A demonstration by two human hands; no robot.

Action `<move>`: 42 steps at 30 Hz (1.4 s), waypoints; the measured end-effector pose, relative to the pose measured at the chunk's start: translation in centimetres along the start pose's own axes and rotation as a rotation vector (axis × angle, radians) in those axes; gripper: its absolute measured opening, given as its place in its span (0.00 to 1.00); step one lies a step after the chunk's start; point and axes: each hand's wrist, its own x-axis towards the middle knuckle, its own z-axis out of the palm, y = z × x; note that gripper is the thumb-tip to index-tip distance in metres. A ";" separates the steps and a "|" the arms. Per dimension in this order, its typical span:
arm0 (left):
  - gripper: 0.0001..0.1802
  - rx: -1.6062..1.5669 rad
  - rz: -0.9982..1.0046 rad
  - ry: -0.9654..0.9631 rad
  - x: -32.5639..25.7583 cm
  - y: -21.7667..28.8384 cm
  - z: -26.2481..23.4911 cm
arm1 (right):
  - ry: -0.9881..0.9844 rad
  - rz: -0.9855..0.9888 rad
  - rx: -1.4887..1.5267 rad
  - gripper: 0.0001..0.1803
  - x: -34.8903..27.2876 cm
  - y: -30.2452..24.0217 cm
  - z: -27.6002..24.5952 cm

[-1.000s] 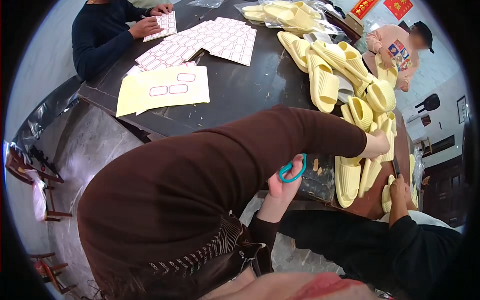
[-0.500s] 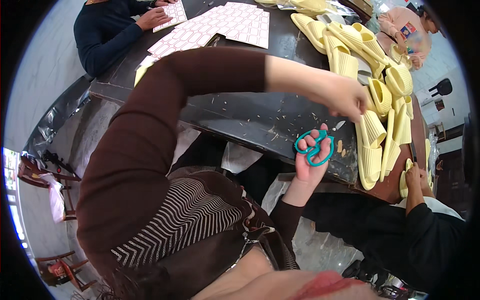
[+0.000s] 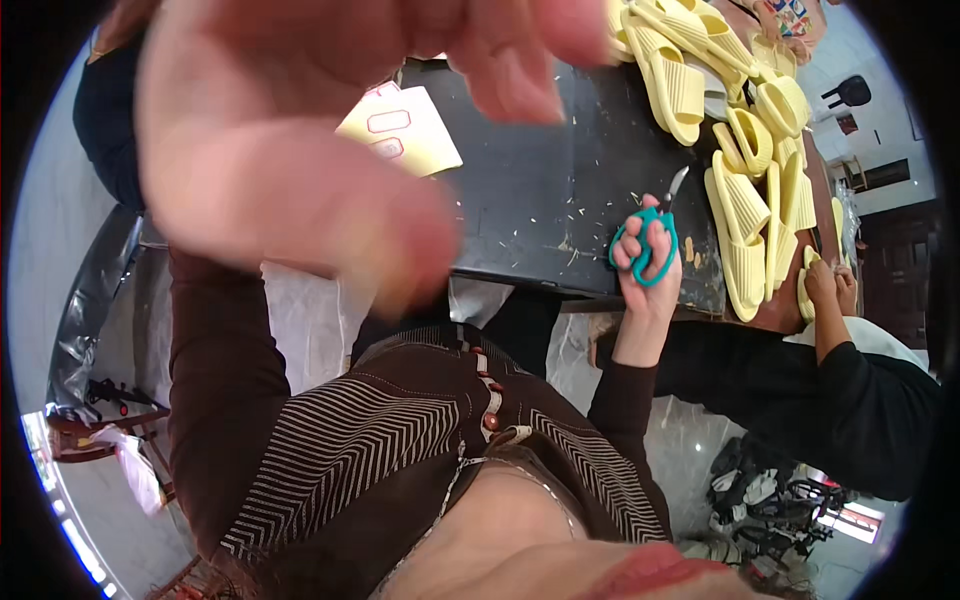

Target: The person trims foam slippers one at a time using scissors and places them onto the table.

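My left hand (image 3: 300, 150) is raised close to the camera, large and blurred, with its fingers loosely spread and nothing in it. It hides much of the black table (image 3: 560, 170). At the table's near edge, my right hand (image 3: 645, 285) grips a pair of teal-handled scissors (image 3: 650, 235) with the blades pointing up. Pale yellow foam slippers (image 3: 745, 210) lie piled along the table's right side, just right of the scissors.
A yellow sheet with red-outlined stickers (image 3: 400, 130) lies on the table behind my left hand. A co-worker in black (image 3: 860, 390) sits at the right, with a hand (image 3: 825, 285) on a slipper. Another person in dark blue (image 3: 105, 130) is at the far left. Small scraps litter the table.
My left hand has left the slippers and swung up toward the camera, now filling the upper left. My right hand with the scissors has stayed near the table edge.
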 end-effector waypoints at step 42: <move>0.28 1.560 0.675 -0.422 19.8 -31.7 9.0 | -0.251 -0.272 0.078 0.23 10.8 -8.2 1.5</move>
